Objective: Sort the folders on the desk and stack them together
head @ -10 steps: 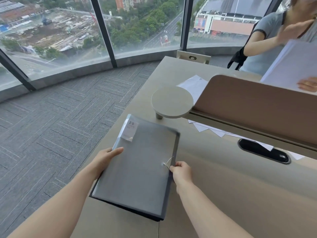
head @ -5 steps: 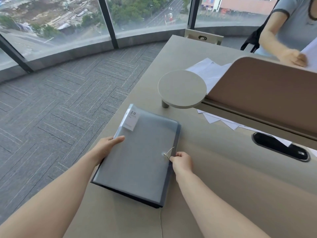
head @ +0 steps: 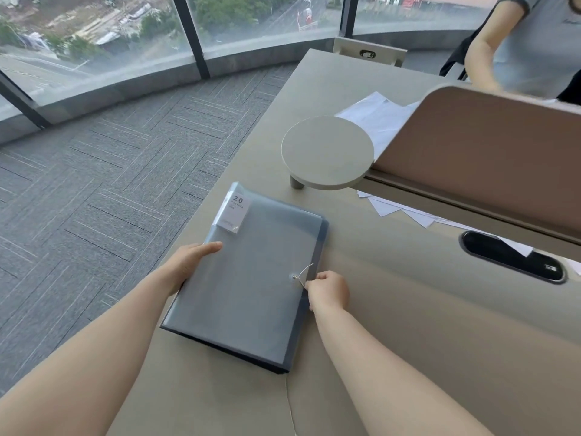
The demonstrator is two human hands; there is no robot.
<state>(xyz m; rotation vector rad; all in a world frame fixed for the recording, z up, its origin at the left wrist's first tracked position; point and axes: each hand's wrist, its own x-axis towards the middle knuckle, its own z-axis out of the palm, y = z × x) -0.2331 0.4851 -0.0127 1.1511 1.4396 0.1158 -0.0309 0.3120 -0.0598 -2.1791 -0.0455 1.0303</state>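
Folder [head: 248, 275] lies flat near the worktop's [head: 408, 341] left edge — my left hand [head: 188, 262] rests open-fingered on its left side, my right hand [head: 327, 289] pinches the closure string [head: 303, 275]. Fastening seems in hand; next, I'd wind it round the button [head: 295, 277].

Round shelf [head: 327, 151] beside a tan divider [head: 490, 146], loose papers [head: 377, 116], another person's arm [head: 479, 51] beyond.

My beige desk [head: 408, 341] fills five o'clock, its tan divider panel [head: 487, 158] at two. Grey carpet [head: 94, 199] spreads toward nine; curved daylit windows [head: 110, 36] span eleven to one.
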